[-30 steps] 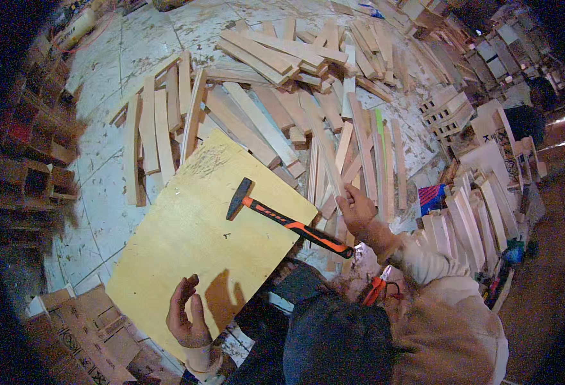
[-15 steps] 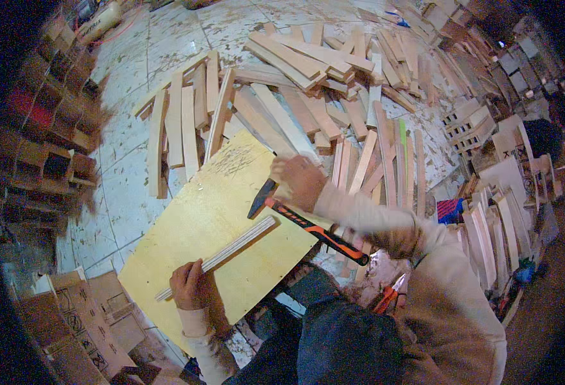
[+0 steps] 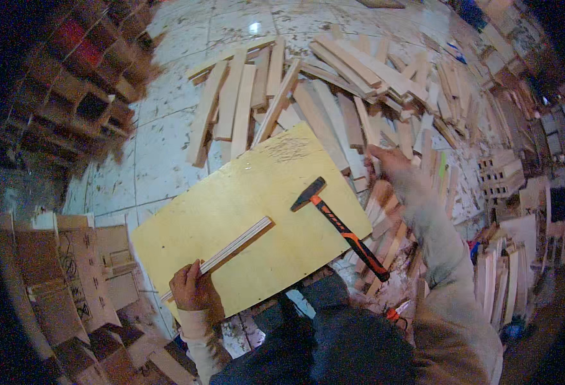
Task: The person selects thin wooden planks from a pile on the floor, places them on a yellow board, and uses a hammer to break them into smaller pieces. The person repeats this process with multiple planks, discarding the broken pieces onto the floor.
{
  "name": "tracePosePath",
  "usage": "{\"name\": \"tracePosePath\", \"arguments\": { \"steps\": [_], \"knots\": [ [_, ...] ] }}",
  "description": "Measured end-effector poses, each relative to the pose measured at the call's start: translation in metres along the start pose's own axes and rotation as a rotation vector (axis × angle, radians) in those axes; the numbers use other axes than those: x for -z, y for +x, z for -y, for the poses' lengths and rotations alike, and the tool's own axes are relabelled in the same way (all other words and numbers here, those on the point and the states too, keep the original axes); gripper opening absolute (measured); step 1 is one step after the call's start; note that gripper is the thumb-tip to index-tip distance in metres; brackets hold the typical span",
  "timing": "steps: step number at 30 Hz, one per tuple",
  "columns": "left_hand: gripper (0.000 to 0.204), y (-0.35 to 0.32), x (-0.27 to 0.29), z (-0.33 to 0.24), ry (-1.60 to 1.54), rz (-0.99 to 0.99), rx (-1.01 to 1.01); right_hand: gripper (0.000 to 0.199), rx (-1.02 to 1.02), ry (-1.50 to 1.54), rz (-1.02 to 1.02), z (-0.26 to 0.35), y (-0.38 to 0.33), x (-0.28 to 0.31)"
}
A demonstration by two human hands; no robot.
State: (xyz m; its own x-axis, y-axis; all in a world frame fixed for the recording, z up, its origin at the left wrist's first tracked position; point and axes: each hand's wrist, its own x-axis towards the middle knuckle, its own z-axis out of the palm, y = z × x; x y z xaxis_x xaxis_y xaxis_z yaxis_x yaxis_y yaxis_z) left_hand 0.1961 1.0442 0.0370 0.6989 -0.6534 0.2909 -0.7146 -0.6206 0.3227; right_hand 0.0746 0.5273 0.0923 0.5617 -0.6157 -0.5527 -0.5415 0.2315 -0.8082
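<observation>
The main change is in the right hand [image 3: 388,165]. Half a second ago it is over the board beside the hammer head; now it has swung out past the far right edge of the yellow board [image 3: 192,224], into the pile of slats [image 3: 385,70]. Its fingers are at the near end of a pale slat [image 3: 363,119], but the hand is blurred, so whether it grasps that slat or only touches it cannot be told.

The left hand [image 3: 189,289] stays where it is, at the near left of the board, its fingers closed around a thin wooden strip [image 3: 237,246]. A second ago that hand is empty above the board. The strip, pale and lined lengthwise, lies slantwise on the board, its free end pointing far and right, while its other end shows just past the hand.

The hammer [image 3: 348,237] has not been taken up: its head rests on the board toward the far right, and its handle reaches out over the near right edge, well apart from the strip. As a judgement, the change splits the work between two places, one hand keeping the strip in position while the other is busy among the loose wood.
</observation>
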Motion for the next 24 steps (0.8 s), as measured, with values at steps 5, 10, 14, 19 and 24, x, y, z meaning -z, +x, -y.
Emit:
{"name": "tracePosePath", "arguments": {
  "steps": [5,10,14,19,24],
  "knots": [
    [0.040,0.013,0.027,-0.022,-0.161,-0.036,0.254,0.034,-0.233,0.366,0.213,0.016,-0.114,-0.028],
    [0.042,0.058,0.057,-0.039,-1.199,-0.163,0.695,0.045,0.480,-0.281,0.340,0.003,-0.155,-0.078],
    [0.049,0.069,0.073,-0.026,-1.703,-0.607,0.686,0.057,1.053,-0.738,0.400,0.020,-0.133,-0.114],
    [0.040,0.023,0.083,-0.001,-1.396,-0.762,0.850,0.058,1.356,-0.798,0.402,0.026,-0.095,-0.165],
    [0.044,-0.029,0.075,0.010,-1.029,-0.909,1.078,0.057,1.320,-0.783,0.417,-0.005,-0.076,-0.192]
  ]
}}
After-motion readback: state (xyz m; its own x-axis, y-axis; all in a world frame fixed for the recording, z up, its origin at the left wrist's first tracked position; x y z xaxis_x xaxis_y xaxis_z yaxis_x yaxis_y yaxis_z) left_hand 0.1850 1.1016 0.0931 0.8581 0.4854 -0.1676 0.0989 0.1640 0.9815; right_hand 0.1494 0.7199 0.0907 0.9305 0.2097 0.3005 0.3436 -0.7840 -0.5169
